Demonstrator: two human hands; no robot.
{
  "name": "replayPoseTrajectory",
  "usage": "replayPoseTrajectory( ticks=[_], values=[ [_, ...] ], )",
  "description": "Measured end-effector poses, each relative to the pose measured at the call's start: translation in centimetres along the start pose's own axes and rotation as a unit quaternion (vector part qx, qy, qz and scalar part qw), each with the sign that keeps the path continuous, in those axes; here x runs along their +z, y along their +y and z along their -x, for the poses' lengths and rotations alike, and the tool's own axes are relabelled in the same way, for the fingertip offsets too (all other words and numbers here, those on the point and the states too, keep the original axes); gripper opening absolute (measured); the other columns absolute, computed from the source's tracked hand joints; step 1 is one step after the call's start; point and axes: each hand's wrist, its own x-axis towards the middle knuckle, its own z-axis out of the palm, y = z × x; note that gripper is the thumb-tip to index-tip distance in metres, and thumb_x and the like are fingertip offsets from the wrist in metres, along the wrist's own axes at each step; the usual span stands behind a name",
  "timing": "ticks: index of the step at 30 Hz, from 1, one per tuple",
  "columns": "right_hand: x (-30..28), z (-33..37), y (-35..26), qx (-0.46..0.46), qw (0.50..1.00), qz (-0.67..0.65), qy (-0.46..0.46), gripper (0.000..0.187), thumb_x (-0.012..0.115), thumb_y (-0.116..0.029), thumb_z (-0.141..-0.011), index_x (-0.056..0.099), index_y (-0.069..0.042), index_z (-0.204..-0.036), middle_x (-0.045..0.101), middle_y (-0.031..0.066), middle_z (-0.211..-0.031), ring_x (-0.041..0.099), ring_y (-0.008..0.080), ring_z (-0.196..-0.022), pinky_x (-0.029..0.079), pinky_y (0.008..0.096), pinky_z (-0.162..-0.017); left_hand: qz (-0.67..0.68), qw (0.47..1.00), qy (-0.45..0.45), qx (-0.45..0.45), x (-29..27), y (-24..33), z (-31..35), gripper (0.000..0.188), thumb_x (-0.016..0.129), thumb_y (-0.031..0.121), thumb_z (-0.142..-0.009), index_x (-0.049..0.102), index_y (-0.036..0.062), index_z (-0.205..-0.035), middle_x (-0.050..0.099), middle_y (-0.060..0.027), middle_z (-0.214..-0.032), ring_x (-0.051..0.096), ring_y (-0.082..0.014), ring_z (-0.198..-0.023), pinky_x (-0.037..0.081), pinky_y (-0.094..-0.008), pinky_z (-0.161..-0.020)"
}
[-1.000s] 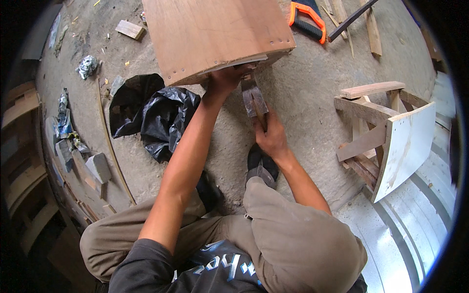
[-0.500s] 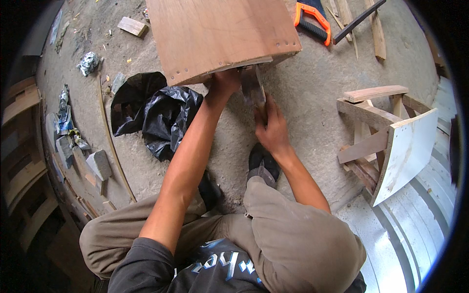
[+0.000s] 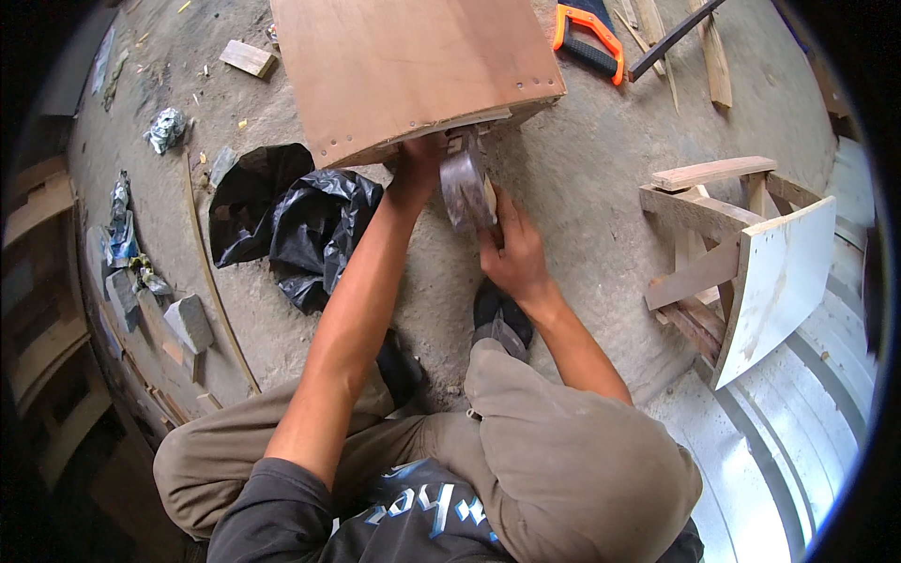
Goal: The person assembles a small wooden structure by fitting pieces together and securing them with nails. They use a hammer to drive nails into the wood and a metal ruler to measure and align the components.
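Note:
A brown wooden box (image 3: 422,70) with nail heads along its edges stands on the floor in front of me. My left hand (image 3: 418,174) reaches to the box's near side, just below the top edge; its fingers are hidden there. With my right hand (image 3: 514,249) I grip a hammer (image 3: 464,190) by its handle, fingers wrapped round it. The worn metal head is close to the near side of the box, right of my left hand. Whether it touches the box I cannot tell.
Left of my arm lies a crumpled black plastic bag (image 3: 328,220). A handsaw with an orange handle (image 3: 605,42) and wood strips (image 3: 715,66) are at the far right. A wooden frame with a white panel (image 3: 779,286) stands at the right. Grey blocks (image 3: 190,324) lie at the left.
The hammer head has shifted slightly left and nearer to me, its broad face now more visible. My left hand stays at the box. The whole view has shifted a little.

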Motion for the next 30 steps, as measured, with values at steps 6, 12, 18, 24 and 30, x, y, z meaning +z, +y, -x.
replayPoseTrajectory(
  ticks=[6, 12, 18, 24, 30],
  values=[
    [-0.1, 0.0, 1.5, 0.075, 0.997, -0.016, -0.030, 0.056, 0.064, 0.006, -0.081, 0.047, 0.008, -0.134, 0.064, 0.0311, -0.109, 0.068, 0.0438, -0.095, 0.055, 0.0427, -0.078, -0.231, 0.970, -0.032, 0.063, 0.2, 2.2, -0.2, 0.034, 0.056, 0.007, -0.095, 0.055, -0.0037, -0.128, 0.063, -0.0209, -0.121, 0.061, -0.0338, -0.113, 0.046, -0.0447, -0.099],
    [0.5, 0.5, 1.1, -0.016, 1.000, -0.002, 0.002, 0.055, 0.064, 0.006, -0.080, 0.049, 0.007, -0.133, 0.065, 0.0297, -0.106, 0.069, 0.0410, -0.093, 0.056, 0.0406, -0.074, 0.143, 0.982, 0.016, -0.122, -3.0, -4.6, -0.8, 0.041, 0.055, 0.016, -0.100, 0.048, 0.0002, -0.136, 0.057, -0.0161, -0.131, 0.057, -0.0299, -0.119, 0.047, -0.0390, -0.101],
    [-0.6, 0.8, 2.7, 0.019, 0.999, -0.030, 0.020, 0.062, 0.067, 0.002, -0.080, 0.047, 0.003, -0.138, 0.064, 0.0275, -0.103, 0.067, 0.0432, -0.086, 0.055, 0.0439, -0.073, -0.369, 0.929, -0.029, 0.020, 1.3, 3.9, 0.1, 0.042, 0.061, 0.011, -0.095, 0.051, 0.0002, -0.135, 0.057, -0.0173, -0.135, 0.054, -0.0353, -0.124, 0.042, -0.0440, -0.107],
    [-0.4, 0.6, 2.4, 0.041, 0.998, -0.034, -0.043, 0.059, 0.067, 0.000, -0.082, 0.047, 0.004, -0.138, 0.063, 0.0290, -0.107, 0.066, 0.0449, -0.090, 0.056, 0.0441, -0.075, -0.256, 0.966, 0.013, 0.020, -0.5, -1.7, -0.5, 0.040, 0.053, 0.018, -0.101, 0.050, 0.0006, -0.136, 0.059, -0.0144, -0.132, 0.055, -0.0322, -0.123, 0.044, -0.0406, -0.104],
    [0.0, 0.8, 2.0, -0.020, 1.000, -0.020, 0.005, 0.059, 0.067, 0.001, -0.083, 0.046, 0.004, -0.138, 0.063, 0.0298, -0.109, 0.067, 0.0447, -0.091, 0.056, 0.0434, -0.075, -0.223, 0.972, 0.008, 0.069, 0.7, -1.6, 0.1, 0.042, 0.066, 0.014, -0.092, 0.056, 0.0032, -0.131, 0.061, -0.0162, -0.130, 0.055, -0.0338, -0.124, 0.041, -0.0456, -0.106]
  ],
)
